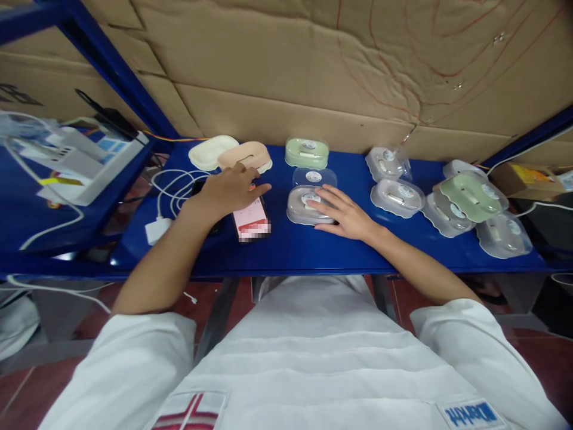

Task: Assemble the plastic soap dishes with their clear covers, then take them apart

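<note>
My left hand (226, 192) is over the top of a phone (251, 224) with a lit pink screen. Its thumb is apart and its fingertips reach the near edge of a peach oval dish (244, 154); whether they touch it is unclear. Beside that dish lies a cream oval dish (212, 150). My right hand (347, 216) lies with spread fingers on the clear lid of a pale oval box (298, 210). Just behind it is a clear lid with a round label (313, 177), and farther back stands a green lidded box (307, 153).
More lidded boxes (397, 198) stand on the right of the blue table (331, 255), with a green one (472, 196) stacked on top. A white cable (179, 173) and charger (157, 230) lie at left. A power strip (74, 155) is further left. Cardboard (268, 60) walls the back.
</note>
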